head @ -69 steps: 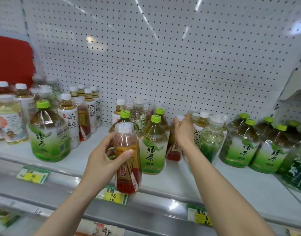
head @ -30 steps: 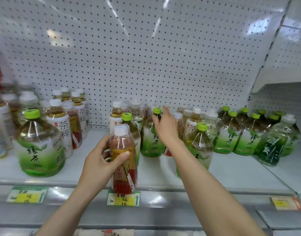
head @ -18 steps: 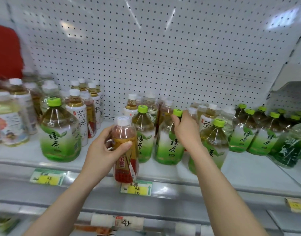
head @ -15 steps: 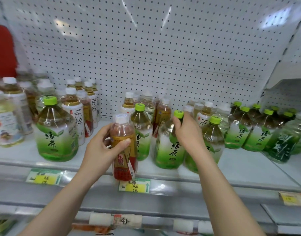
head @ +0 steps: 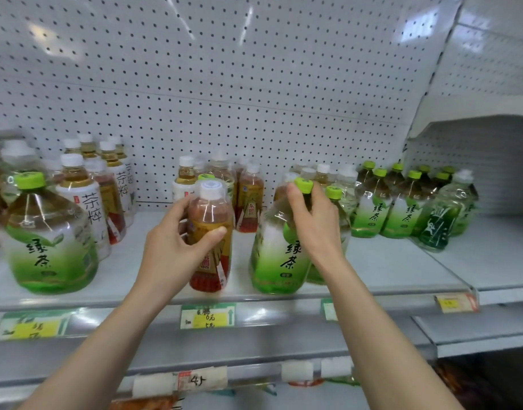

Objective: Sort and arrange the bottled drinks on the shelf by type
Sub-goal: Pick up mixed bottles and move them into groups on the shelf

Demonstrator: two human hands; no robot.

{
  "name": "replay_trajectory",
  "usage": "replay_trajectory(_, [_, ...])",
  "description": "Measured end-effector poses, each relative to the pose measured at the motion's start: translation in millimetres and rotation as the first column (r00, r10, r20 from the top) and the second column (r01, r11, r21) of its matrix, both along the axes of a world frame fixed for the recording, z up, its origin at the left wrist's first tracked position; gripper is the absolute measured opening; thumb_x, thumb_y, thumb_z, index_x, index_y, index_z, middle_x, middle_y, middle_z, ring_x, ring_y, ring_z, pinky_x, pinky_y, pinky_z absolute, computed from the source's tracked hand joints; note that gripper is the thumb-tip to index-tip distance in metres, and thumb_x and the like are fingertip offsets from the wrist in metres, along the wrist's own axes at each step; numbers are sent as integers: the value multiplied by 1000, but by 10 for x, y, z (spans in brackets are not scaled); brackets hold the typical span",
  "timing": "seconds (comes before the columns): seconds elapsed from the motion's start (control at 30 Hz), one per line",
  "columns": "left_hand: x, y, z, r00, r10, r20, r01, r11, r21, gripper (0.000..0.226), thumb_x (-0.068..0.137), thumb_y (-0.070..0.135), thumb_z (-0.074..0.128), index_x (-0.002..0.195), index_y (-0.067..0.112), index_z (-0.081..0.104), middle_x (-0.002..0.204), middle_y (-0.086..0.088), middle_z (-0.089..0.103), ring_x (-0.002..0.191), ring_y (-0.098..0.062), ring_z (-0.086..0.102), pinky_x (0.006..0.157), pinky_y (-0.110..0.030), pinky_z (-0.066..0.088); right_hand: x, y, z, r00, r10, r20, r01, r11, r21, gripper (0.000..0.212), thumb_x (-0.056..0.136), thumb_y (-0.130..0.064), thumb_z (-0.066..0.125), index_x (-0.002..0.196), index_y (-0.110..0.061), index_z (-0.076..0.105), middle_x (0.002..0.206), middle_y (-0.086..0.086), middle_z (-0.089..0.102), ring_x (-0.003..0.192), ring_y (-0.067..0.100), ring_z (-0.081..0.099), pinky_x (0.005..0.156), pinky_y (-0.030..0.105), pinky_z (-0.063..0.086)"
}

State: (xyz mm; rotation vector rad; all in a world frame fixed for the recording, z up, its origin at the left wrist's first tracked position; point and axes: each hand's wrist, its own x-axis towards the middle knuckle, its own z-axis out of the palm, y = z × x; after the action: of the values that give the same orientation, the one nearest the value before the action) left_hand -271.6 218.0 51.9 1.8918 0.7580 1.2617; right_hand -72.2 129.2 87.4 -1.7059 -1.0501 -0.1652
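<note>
The green tea bottle (head: 279, 261) came forward, right hand (head: 316, 226) gripping its neck, left hand (head: 171, 250) clasping the amber bottle (head: 210, 208).

The bottles at the far left (head: 0, 179) were blurred and cut by the frame edge, the right hand (head: 316, 229) hid the neck of a green tea bottle (head: 279, 255), and the left price tag (head: 32, 328) was unreadable.

Slender bare forearms (head: 106, 344) lead to the left grip (head: 171, 255) and right grip (head: 316, 229).
</note>
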Motion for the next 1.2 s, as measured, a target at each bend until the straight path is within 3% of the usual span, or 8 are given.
replay_trajectory(0.13, [416,-37,104,997,-35,-72,39,997,59,70,75,49,72,137,32,46,119,15,61,109,-10,61,97,-41,51,135,-388,164,1000,16,1,-16,1000,26,39,98,-53,47,85,-18,58,75,-10,58,72,9,53,66,29,39])
replay_trajectory(0.4, [1501,49,-78,967,33,-253,-43,999,-34,74,89,35,67,148,12,29,143,-8,50,127,-28,51,104,-46,43,516,-858,25,999,-34,2,34,999,22,39,96,-54,50,75,-21,54,72,-3,63,65,16,54,62,29,40])
replay_trajectory(0.6, [1918,323,-56,950,189,-248,-223,967,-120,72,94,22,63,150,3,22,145,-22,38,127,-40,48,100,-47,41,797,-973,-67,999,-38,-13,39,999,38,55,92,-64,46,85,-12,60,80,6,69,75,26,64,72,48,54])
replay_trajectory(0.77, [2053,534,-54,948,221,-227,-265,946,-186,83,95,19,61,156,6,7,158,-20,23,143,-36,31,113,-47,30,963,-1001,-68,999,2,-43,1,998,58,63,87,-71,43,88,-11,63,84,9,72,79,29,67,72,52,54])
replay_trajectory(0.9, [1924,265,-79,954,295,-56,-296,955,-7,73,98,22,55,156,11,11,163,-11,14,148,-23,20,119,-37,19,1076,-1025,-49,999,16,-29,-15,999,47,61,89,-69,44,88,-12,63,85,10,72,81,29,67,75,48,55])
replay_trajectory(0.97, [1822,-35,-142,976,214,50,-219,962,164,53,99,30,53,147,17,35,150,-5,37,133,-11,38,113,-34,32,1133,-1046,-28,1000,-8,-5,8,999,51,50,94,-60,47,86,-13,63,82,6,71,78,26,66,73,41,54])
replay_trajectory(1.03, [1778,-320,-165,999,19,-48,-8,976,219,52,95,44,55,142,25,43,142,2,46,126,-9,45,110,-39,40,1201,-1061,1,999,-32,15,31,998,55,46,96,-55,49,84,-12,61,78,6,68,74,26,63,68,38,50])
replay_trajectory(1.2, [1868,-401,-159,903,-308,-300,293,951,-95,104,73,50,77,156,27,18,160,5,26,145,-16,28,116,-38,27,1432,-1087,33,997,-52,50,50,998,44,47,98,-53,47,82,-9,56,69,-3,53,62,14,46,60,29,35])
